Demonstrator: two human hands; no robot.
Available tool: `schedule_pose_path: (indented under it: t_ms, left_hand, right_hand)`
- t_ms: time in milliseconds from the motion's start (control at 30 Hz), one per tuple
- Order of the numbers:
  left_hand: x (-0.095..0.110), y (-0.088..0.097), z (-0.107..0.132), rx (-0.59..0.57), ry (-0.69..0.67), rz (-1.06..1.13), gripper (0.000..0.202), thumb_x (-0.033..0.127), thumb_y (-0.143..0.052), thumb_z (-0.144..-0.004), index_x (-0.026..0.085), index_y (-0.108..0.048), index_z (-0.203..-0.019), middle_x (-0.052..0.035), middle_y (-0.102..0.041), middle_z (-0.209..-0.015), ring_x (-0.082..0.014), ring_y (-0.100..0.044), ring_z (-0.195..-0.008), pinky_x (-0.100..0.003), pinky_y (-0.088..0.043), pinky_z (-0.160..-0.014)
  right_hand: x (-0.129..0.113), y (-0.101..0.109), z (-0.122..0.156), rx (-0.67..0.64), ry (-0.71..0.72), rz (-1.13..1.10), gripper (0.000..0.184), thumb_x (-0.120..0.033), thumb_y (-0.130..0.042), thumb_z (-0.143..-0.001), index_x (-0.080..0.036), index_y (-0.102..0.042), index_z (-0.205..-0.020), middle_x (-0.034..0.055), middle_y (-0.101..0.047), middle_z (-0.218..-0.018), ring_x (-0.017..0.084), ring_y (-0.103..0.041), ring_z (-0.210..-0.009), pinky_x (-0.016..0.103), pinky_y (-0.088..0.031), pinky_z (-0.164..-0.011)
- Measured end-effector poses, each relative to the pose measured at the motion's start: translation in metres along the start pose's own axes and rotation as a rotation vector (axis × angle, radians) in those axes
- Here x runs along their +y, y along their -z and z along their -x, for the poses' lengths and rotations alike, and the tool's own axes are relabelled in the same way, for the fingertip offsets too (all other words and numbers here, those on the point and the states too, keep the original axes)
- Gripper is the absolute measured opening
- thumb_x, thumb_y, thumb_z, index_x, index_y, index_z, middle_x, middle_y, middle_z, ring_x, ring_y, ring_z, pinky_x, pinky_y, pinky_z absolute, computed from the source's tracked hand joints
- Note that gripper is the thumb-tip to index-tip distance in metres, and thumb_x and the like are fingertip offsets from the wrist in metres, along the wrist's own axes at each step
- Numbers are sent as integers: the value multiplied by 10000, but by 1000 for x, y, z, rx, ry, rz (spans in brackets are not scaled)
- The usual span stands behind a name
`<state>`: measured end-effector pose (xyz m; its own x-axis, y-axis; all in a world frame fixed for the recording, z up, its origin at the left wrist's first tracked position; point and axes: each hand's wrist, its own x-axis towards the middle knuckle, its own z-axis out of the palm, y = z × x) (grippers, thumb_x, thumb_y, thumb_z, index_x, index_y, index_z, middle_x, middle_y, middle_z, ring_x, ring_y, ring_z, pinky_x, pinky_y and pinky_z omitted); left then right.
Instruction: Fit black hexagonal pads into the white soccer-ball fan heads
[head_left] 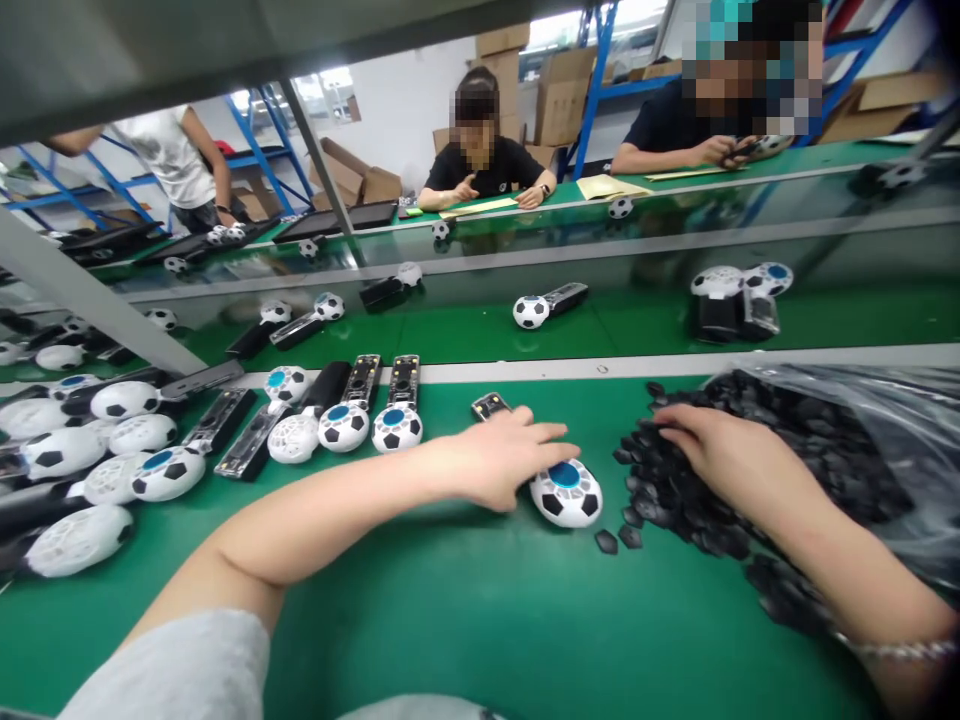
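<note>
Open green mat (450,620) in front, football fans (161,472) crowding left, black caps (787,440) heaped right

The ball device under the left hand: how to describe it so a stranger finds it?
On the green bench, look just left of the pile of black parts. A football-patterned device with a blue disc lies there. Unlike the row further left, it lies alone, under the left hand.

Glossy plastic football fan (567,494), matt black plastic pieces (675,500), green felt-like mat (465,610).

Bright, even overhead light, soft shadows, glare off glass, edges stretched, faces blurred.
</note>
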<state>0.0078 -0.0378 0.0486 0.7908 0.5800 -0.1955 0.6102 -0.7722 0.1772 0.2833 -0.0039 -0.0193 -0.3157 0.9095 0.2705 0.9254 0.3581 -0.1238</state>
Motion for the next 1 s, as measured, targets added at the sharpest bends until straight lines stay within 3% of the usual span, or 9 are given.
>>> schedule_pose_path:
  t_ms: [100, 167, 300, 433, 533, 633, 733, 900, 1000]
  left_hand:
    - [-21, -3, -4, 53, -29, -26, 566, 128, -676, -690, 258, -471, -1201, -46, -403, -1302, -328, -311, -1211, -526, -268, -1025]
    - [-30, -8, -8, 54, -49, 45, 424, 232, -679, -748, 257, -515, -1138, -44, -523, -1140, -282, -415, -1131, -493, -260, -1036]
    - [-30, -20, -10, 123, 115, 24, 384, 399, -663, -773, 191, -537, -1070, -75, -544, -957, -262, -521, -921, -373, -429, -843]
    - [-24, -26, -7, 152, 325, 60, 354, 455, -603, -788, 155, -530, -961, -77, -537, -907, -271, -538, -825, -341, -462, -669]
    - [-22, -27, -7, 193, 394, 137, 449, 442, -614, -771, 173, -475, -1103, -76, -524, -1010, -273, -542, -880, -334, -473, -676]
    - [-21, -29, -11, 246, 371, 200, 647, 377, -629, -761, 201, -311, -1295, -84, -467, -1168, -278, -509, -1010, -358, -480, -779]
    - [-19, -34, -15, 267, 367, 182, 696, 324, -592, -782, 166, -223, -1350, -111, -446, -1212, -296, -466, -1086, -407, -450, -881]
    - [-12, -39, -14, 287, 360, 106, 709, 288, -572, -789, 124, -191, -1364, -148, -472, -1181, -318, -467, -1076, -429, -430, -900]
    - [-11, -38, -14, 279, 365, 109, 701, 292, -567, -803, 120, -186, -1365, -149, -505, -1127, -311, -491, -1042, -415, -429, -892]
  right_hand:
    - [-9, 9, -1, -42, -15, -25, 186, -257, -451, -847, -201, -617, -911, 42, -671, -888, 236, -625, -748, 316, -444, -624]
    - [-13, 14, -2, -62, -39, -9, 140, -239, -478, -844, -203, -607, -881, 27, -668, -818, 219, -618, -701, 296, -424, -590]
    - [-18, 20, -3, 18, -5, 13, 111, -205, -504, -843, -207, -615, -838, 26, -645, -892, 203, -602, -773, 272, -404, -582]
    - [-22, 24, -4, 48, 13, -69, 98, -195, -540, -840, -185, -633, -870, 42, -647, -880, 204, -594, -781, 287, -427, -641]
    - [-30, 29, -3, 24, -21, -219, 90, -169, -582, -812, -168, -639, -882, 38, -656, -863, 193, -597, -750, 294, -444, -669]
    - [-41, 34, 0, 27, -43, -450, 73, -159, -600, -785, -176, -636, -847, 15, -647, -797, 162, -588, -691, 266, -457, -636]
    - [-51, 35, 3, -24, -11, -583, 85, -130, -582, -781, -175, -615, -844, 10, -627, -789, 143, -580, -688, 243, -459, -626]
    - [-49, 21, 4, -209, 94, -348, 132, -62, -520, -804, -163, -600, -829, 42, -594, -825, 167, -560, -754, 270, -429, -685]
    - [-42, 14, 2, -218, 51, -294, 105, -82, -500, -832, -159, -568, -854, 48, -586, -830, 175, -554, -757, 271, -413, -673]
